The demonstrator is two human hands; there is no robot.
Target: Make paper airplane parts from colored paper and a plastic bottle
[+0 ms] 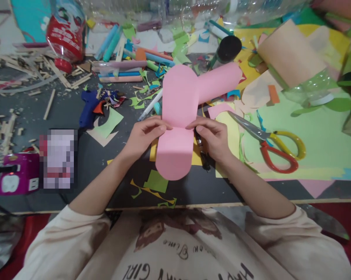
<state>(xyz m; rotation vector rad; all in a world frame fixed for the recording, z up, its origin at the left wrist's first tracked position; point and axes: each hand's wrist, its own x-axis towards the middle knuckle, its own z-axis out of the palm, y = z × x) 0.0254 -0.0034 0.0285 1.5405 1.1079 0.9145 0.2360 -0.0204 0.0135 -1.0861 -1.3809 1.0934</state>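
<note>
A pink paper cutout (179, 97) with rounded ends is held above the table, one arm of it reaching to the upper right. A crease crosses it between my hands, and its lower flap bends toward me. My left hand (147, 134) pinches the left edge at the crease. On the opposite edge, my right hand (212, 138) pinches the paper at the same height. Just under my right hand lies a black pen (203, 153). To the right, scissors (268, 138) with one red and one yellow handle rest on light green paper (315, 128).
A blue glue gun (88, 107) lies left of my hands, near a pixelated rectangular object (58, 159) and a purple box (19, 174). Markers (119, 77), paper scraps and wooden sticks (49, 104) litter the table. A red-labelled bottle (66, 37) and a cardboard tube (292, 52) are farther back.
</note>
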